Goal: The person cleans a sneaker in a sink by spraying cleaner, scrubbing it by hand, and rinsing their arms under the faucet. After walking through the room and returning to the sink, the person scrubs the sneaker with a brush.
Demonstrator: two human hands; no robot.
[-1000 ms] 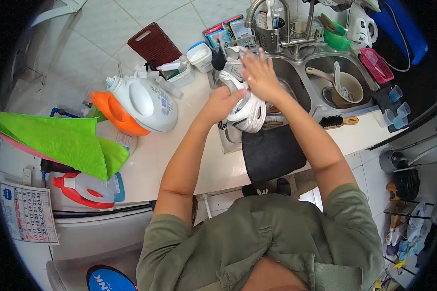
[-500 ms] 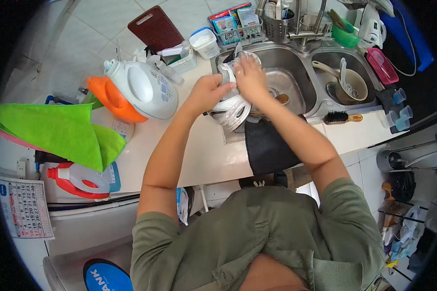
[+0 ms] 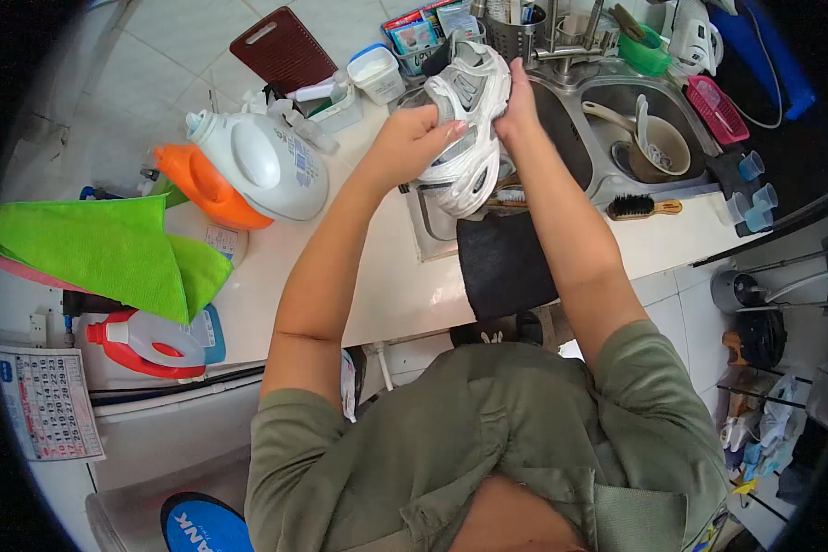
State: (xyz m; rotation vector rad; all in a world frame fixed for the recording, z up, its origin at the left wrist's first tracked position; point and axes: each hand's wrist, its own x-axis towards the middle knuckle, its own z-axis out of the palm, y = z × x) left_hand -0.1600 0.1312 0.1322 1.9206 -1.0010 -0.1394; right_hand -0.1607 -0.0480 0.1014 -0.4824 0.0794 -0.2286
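A white and grey sneaker [image 3: 474, 120] is held up over the left sink basin, its side toward me. My left hand [image 3: 412, 143] grips it from the left, thumb on the upper and fingers hidden in or behind the shoe. My right hand [image 3: 520, 106] is closed along its right side, with most fingers out of sight behind it. Below the shoe, a brush [image 3: 509, 195] lies partly hidden at the basin's front. A black cloth [image 3: 506, 267] hangs over the counter edge beneath my hands.
The right basin holds a beige pan [image 3: 669, 152]. A black-bristled brush [image 3: 645, 206] lies on the counter in front of it. To the left stand a white detergent jug [image 3: 271, 166], an orange bottle [image 3: 207, 189] and a green cloth [image 3: 101, 253]. The faucet [image 3: 570, 51] rises behind the basins.
The sneaker has been lifted and turned, showing more of its side. My right hand has moved from on top of the shoe to its right side; my left hand still holds it.
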